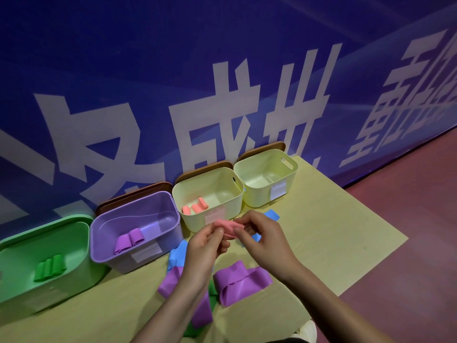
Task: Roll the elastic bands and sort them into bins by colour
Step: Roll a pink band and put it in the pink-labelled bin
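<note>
Pink band (228, 227) is up in the air, pinched at both ends: left hand (206, 243) w/ thumb and fingers curled on its left end, right hand (262, 237) curled round the right end. It looks partly rolled, bunched between the fingertips; can't tell how tight.

Just beyond the grip sits the cream bin w/ pink rolls (210, 194), three pink rolls (195, 207) lying in its near-left corner. Right of that, farther back, a second cream bin (267, 178). Left of the grip: purple bin (134, 231) w/ purple rolls (129, 240) inside, then a green bin (44, 258) w/ green rolls (50, 267).

Below the hands, loose bands lie on the yellow mat (321, 233): a purple band (242, 283) under the right wrist, another purple strip (201, 315) running under the left forearm, blue bands (176, 253) left of and behind the hands, a bit of green band (212, 294) poking out between the purples.

Behind the bins, a blue wall banner (222, 70) w/ big white characters. Reddish floor (408, 243) to the right.
</note>
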The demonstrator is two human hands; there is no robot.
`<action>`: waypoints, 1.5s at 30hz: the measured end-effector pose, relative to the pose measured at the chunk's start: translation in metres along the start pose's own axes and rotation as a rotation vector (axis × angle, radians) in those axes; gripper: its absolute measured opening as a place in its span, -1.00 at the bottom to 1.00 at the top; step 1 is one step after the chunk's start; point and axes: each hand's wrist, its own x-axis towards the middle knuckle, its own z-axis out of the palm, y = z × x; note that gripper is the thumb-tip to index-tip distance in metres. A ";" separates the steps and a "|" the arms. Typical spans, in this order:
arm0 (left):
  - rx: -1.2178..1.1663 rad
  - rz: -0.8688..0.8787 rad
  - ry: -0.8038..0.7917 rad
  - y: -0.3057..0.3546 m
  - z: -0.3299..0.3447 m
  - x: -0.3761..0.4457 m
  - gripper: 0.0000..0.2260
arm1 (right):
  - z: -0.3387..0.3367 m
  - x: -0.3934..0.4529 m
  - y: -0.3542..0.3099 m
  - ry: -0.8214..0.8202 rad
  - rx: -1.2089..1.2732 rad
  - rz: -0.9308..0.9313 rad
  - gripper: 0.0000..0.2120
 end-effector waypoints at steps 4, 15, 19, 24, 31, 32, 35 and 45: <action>-0.305 -0.144 0.052 0.005 0.003 0.001 -0.83 | 0.001 0.007 0.005 0.036 -0.175 -0.214 -0.93; -0.291 -0.024 0.005 0.010 -0.005 0.007 -0.84 | 0.001 0.008 0.004 -0.056 0.144 -0.116 -0.71; -0.207 0.016 0.014 0.008 -0.003 0.008 -0.84 | 0.011 0.011 0.007 -0.043 0.140 -0.029 -0.79; -0.144 0.030 0.084 0.000 -0.003 0.013 -0.82 | 0.022 0.013 0.008 -0.011 0.093 0.010 -0.74; -0.234 -0.085 0.056 -0.006 -0.008 0.036 -0.86 | 0.031 0.027 0.026 -0.004 0.285 0.247 -0.77; -0.263 -0.086 0.023 -0.006 -0.010 0.040 -0.86 | 0.031 0.032 0.028 -0.002 0.300 0.261 -0.76; -0.346 -0.096 -0.010 -0.005 -0.013 0.057 -0.83 | 0.031 0.046 0.032 0.034 0.265 0.257 -0.76; -0.200 -0.097 -0.005 -0.012 -0.019 0.139 -0.83 | 0.029 0.125 0.062 -0.196 -0.055 0.190 -0.82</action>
